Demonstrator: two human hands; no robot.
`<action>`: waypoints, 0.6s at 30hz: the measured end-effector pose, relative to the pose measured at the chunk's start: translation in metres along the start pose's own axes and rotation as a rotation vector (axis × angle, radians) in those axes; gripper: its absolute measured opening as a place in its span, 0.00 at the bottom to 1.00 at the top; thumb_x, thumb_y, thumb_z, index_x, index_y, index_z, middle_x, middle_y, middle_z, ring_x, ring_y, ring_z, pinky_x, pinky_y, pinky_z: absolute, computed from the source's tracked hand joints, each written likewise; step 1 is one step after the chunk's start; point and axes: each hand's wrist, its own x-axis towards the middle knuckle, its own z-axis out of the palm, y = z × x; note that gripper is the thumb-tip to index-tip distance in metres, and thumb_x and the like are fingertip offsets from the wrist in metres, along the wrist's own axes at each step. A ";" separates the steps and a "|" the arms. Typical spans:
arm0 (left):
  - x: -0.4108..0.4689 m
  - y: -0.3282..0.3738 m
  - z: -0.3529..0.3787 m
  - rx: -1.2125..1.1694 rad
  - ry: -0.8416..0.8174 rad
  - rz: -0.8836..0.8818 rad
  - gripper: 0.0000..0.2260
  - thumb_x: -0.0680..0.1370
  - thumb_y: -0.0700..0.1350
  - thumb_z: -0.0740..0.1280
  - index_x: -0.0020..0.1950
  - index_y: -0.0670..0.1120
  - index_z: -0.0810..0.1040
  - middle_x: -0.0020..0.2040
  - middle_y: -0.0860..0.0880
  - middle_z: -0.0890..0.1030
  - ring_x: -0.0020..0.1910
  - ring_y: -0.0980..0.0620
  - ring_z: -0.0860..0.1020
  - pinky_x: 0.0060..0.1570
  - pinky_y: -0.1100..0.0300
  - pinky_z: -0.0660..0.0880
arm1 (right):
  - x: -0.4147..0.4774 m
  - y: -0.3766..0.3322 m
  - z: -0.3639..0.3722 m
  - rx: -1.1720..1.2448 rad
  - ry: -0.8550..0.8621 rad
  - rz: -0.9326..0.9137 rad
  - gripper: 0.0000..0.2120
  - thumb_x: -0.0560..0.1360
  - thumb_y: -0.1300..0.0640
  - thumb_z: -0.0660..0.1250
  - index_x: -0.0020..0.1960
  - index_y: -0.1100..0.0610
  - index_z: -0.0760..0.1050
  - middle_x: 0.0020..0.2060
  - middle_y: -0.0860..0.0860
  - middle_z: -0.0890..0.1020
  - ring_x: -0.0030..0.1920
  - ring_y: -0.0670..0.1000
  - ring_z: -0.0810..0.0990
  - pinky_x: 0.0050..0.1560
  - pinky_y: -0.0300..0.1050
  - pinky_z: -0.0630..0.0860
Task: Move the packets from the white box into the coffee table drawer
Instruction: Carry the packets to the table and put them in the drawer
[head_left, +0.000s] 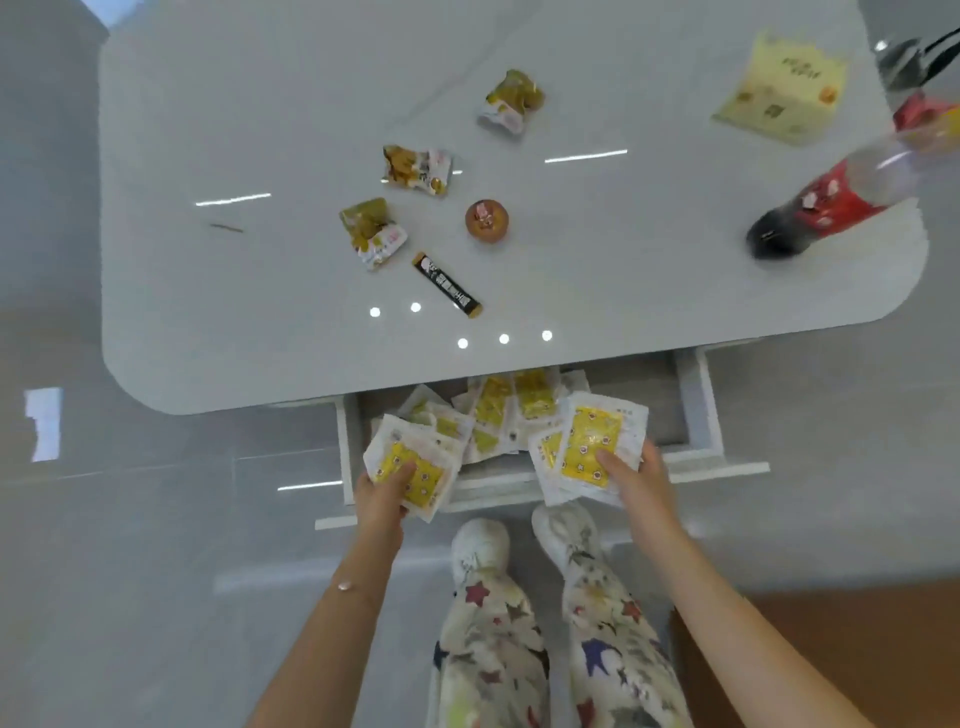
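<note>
Fingers of the left hand (387, 486) pinch a fanned stack of white-and-yellow foil packets (413, 467), thumb on top; fingers of the right hand (631, 467) grip a second such stack (589, 449) the same way. Both stacks hang directly over the open white coffee table drawer (701, 405), tilted, long sides running away from the person. Just beyond the fingertips, loose packets (498, 410) already lie in the drawer. Judging by this, letting go is all that remains; neither hand is nearer. No white box shows on the glossy white desk (260, 286).
</note>
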 end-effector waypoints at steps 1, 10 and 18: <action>0.025 -0.007 0.003 -0.005 0.013 0.007 0.21 0.74 0.37 0.71 0.65 0.44 0.72 0.59 0.41 0.79 0.56 0.40 0.79 0.53 0.44 0.77 | 0.025 0.010 0.011 -0.012 -0.008 -0.001 0.18 0.75 0.61 0.70 0.63 0.54 0.72 0.53 0.50 0.82 0.51 0.48 0.81 0.43 0.39 0.76; 0.147 -0.036 0.009 0.061 0.126 0.084 0.26 0.72 0.43 0.73 0.68 0.46 0.68 0.61 0.46 0.77 0.57 0.45 0.78 0.59 0.44 0.75 | 0.159 0.074 0.083 -0.117 -0.132 0.025 0.19 0.75 0.63 0.68 0.64 0.54 0.70 0.57 0.50 0.79 0.55 0.51 0.79 0.54 0.45 0.76; 0.113 -0.018 0.018 0.241 0.229 0.230 0.37 0.73 0.40 0.73 0.75 0.51 0.56 0.72 0.45 0.66 0.69 0.44 0.69 0.65 0.48 0.71 | 0.147 0.061 0.091 -0.429 -0.054 -0.035 0.24 0.75 0.62 0.68 0.69 0.57 0.68 0.65 0.52 0.75 0.64 0.54 0.74 0.60 0.44 0.71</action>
